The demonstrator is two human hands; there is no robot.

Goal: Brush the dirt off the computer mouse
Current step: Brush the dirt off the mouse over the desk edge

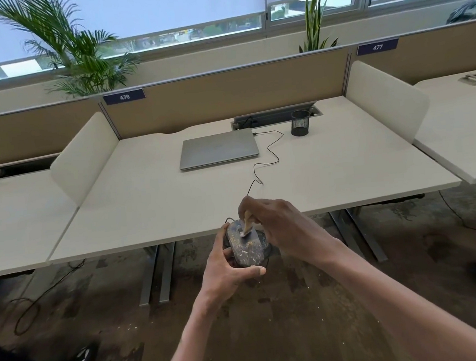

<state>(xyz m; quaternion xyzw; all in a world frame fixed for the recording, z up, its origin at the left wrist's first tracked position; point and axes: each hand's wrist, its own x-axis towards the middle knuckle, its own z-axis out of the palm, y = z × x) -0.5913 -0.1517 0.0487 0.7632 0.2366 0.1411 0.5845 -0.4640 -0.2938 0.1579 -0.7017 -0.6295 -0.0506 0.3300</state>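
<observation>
I am watching the left hand (227, 270) cupping the computer mouse (245, 244) from the 7 o'clock side, thumb curling under its near end, holding it in the air just off the front edge of the desk (147, 211), above the carpet (272, 321). The right hand (278, 223) is coming in from 2 o'clock, fingers pinching a small wooden-handled brush (247, 222) whose pale bristles are touching the mouse's top near the scroll wheel. Pale specks are covering most of the dark shell, so I judge the brushing far from finished.

The risks I am seeing: the grip is only on the mouse's left flank and tail — a firm stroke toward 5 o'clock could be twisting it out of the palm. The cable (269, 154) is running up toward 12 o'clock to the closed laptop (218, 149); pulling the mouse nearer could be tugging that plug. Loosened grit is likely falling onto the carpet — or lodging around the wheel.
</observation>
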